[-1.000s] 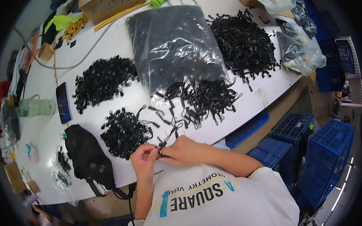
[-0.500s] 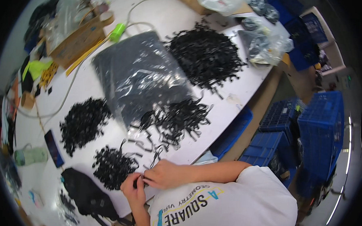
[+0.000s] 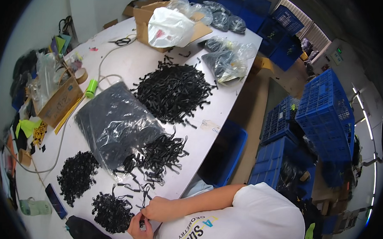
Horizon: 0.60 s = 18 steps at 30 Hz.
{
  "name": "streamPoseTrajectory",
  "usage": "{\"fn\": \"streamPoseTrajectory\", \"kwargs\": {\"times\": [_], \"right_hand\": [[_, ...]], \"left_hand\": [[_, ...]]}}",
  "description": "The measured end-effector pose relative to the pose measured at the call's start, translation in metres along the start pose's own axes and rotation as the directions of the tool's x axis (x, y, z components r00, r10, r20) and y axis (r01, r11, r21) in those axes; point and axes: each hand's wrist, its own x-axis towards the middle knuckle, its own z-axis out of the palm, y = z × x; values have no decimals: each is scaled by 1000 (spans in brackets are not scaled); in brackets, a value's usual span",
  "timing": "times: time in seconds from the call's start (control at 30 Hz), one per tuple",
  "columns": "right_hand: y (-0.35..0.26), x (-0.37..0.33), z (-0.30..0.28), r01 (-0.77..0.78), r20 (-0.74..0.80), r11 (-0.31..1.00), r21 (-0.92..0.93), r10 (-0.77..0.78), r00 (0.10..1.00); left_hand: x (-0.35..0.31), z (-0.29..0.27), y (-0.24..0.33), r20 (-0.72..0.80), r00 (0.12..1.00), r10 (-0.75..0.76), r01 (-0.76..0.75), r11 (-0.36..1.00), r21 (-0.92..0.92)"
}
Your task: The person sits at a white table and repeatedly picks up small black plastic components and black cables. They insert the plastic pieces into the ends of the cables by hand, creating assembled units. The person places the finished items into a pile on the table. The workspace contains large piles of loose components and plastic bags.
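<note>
My right hand [image 3: 159,209] and my left hand [image 3: 140,229] meet close to my body at the table's near edge, fingertips pinched together. A small black piece shows between the left fingers; its exact kind is too small to tell. Something thin is pinched in the right fingertips, mostly hidden. Just left of my hands lies a pile of small black parts [image 3: 112,213]. Beyond them, loose black looped straps [image 3: 162,156] are spread at a clear plastic bag's corner, a few lying singly nearer my hands.
A flat plastic bag with dark contents [image 3: 119,120] covers the middle of the white table. A big heap of black straps [image 3: 175,93] and another black pile [image 3: 77,176] lie around it. A phone [image 3: 56,201] and green bottle [image 3: 35,207] sit left; blue crates [image 3: 326,114] stand right.
The view has shifted, so the table's things appear lower and further left, and more of the far end shows. Both hands stay together, fingertips still pinched.
</note>
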Motion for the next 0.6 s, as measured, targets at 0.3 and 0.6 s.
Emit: {"fn": "streamPoseTrajectory", "kwargs": {"times": [0.3, 0.6], "right_hand": [[-5, -4, 1, 26, -85, 999, -46, -30, 996], [-6, 9, -3, 18, -78, 1000, -13, -19, 997]], "left_hand": [[-2, -4, 6, -75, 995, 62, -63, 998, -15], [5, -3, -13, -128, 992, 19, -15, 999, 33]]}}
